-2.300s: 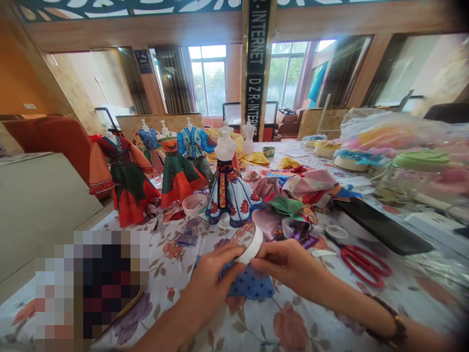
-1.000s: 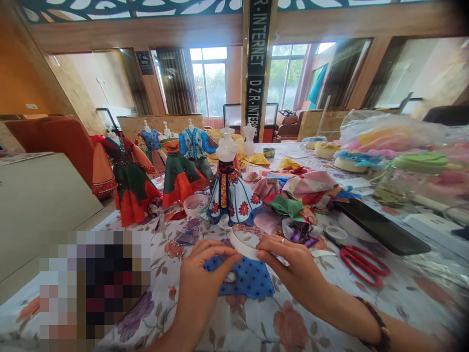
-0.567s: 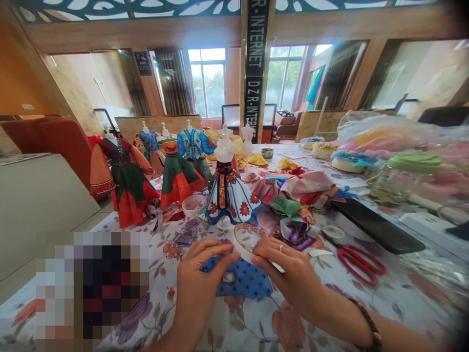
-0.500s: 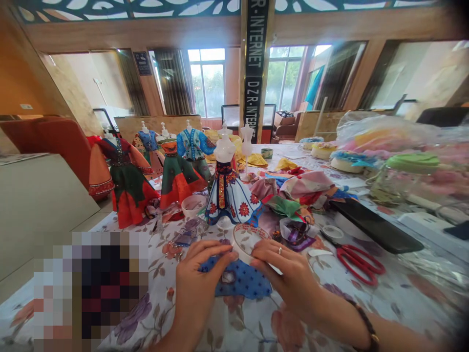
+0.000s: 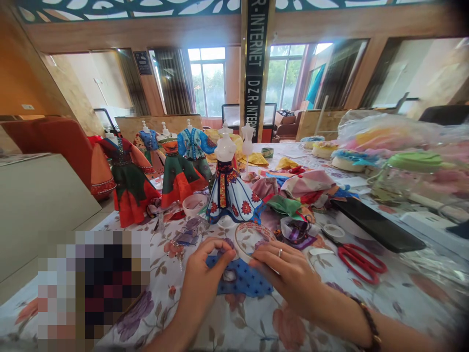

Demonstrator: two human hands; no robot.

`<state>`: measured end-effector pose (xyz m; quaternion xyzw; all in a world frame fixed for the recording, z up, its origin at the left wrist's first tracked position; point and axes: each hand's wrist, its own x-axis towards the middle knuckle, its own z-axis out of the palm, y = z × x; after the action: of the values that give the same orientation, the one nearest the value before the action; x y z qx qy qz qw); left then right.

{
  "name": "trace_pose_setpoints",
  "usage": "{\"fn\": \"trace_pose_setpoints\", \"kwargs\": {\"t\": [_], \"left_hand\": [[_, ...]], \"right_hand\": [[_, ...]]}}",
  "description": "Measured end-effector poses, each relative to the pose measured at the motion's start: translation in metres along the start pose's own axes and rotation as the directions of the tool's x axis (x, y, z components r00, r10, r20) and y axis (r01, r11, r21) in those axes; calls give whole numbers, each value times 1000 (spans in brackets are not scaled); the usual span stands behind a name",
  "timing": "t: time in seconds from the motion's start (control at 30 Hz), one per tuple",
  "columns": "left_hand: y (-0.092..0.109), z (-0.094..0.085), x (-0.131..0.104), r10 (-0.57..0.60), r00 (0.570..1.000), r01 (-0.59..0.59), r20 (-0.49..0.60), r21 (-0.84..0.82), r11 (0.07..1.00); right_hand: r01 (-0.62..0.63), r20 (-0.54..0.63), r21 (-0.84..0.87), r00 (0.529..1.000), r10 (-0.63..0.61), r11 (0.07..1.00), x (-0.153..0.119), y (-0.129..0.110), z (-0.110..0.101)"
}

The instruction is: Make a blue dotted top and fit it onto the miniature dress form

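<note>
My right hand (image 5: 289,271) is closed on the right side of a roll of clear tape (image 5: 255,228) with red print inside its ring. The ring is tilted, and the tablecloth shows through it. At the roll's left edge, my left hand (image 5: 208,269) has thumb and fingertips pinched together; whatever is between them is too small to make out. Beneath both hands lies a blue cloth piece (image 5: 247,283) with dark star-like marks and a small whitish patch (image 5: 229,275). Just beyond the roll stands a small dress form (image 5: 226,146) wearing a white, red-flowered skirt (image 5: 234,200).
Red-handled scissors (image 5: 361,264) and a black phone-like slab (image 5: 377,225) lie to the right. Fabric scraps (image 5: 304,188) are heaped behind. Several dressed mini forms, one in a green-and-red gown (image 5: 132,181), stand left. A green-lidded jar (image 5: 414,164) is at far right.
My left hand has shifted slightly right, and its fingers are more curled. The tape roll has turned a little in my right hand. The blue cloth stays under my hands.
</note>
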<state>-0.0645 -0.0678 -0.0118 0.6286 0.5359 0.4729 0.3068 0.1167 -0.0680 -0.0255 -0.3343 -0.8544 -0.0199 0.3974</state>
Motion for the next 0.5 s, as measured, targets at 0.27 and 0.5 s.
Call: {"fn": "trace_pose_setpoints", "kwargs": {"t": [0.27,0.5], "left_hand": [[7,0,-1,-78,988,52,135,185,981],[6,2,-5,-18,976,-17,216,160,987]], "right_hand": [[67,267,-196,964,-13,978,3,12,-16],[295,461,-344,880,-114,891,1,11,-22]]}}
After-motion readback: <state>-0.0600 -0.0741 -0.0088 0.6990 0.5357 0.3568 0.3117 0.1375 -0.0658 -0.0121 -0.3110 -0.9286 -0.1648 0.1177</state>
